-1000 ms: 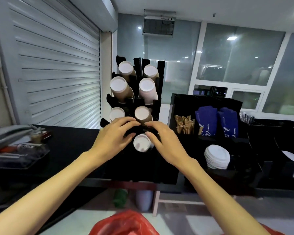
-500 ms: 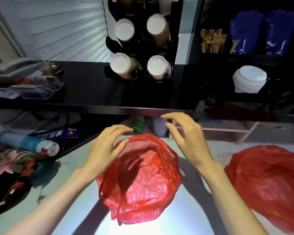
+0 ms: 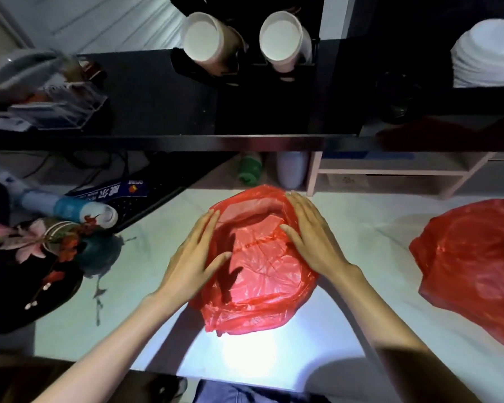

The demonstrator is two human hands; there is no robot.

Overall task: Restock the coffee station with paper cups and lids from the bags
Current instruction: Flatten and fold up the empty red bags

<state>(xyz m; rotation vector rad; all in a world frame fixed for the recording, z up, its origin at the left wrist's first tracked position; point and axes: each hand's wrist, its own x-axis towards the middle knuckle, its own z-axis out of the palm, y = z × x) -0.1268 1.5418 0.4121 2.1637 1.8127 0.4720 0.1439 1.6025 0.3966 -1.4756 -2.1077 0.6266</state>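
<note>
A crumpled red plastic bag (image 3: 256, 274) lies on the pale lower table in front of me, its mouth facing up. My left hand (image 3: 197, 251) rests flat with straight fingers on the bag's left rim. My right hand (image 3: 312, 237) lies flat on its right rim. What the bag holds is hidden. A second red bag (image 3: 472, 263) sits bulging at the right. On the black counter above, two stacks of paper cups (image 3: 280, 42) poke out of the black cup rack (image 3: 213, 68), and a stack of white lids (image 3: 489, 53) stands at the far right.
The black counter's edge (image 3: 245, 142) overhangs the table's far side. A green bottle (image 3: 249, 168) and a white bottle (image 3: 291, 168) stand under it, beside a pink wooden shelf (image 3: 390, 173). A blue cylinder (image 3: 70, 209), artificial flowers (image 3: 38, 242) and clutter fill the left.
My view dropped from the cup rack to the lower table. Both hands left the rack, came down and now lie flat on the red bag's rim.
</note>
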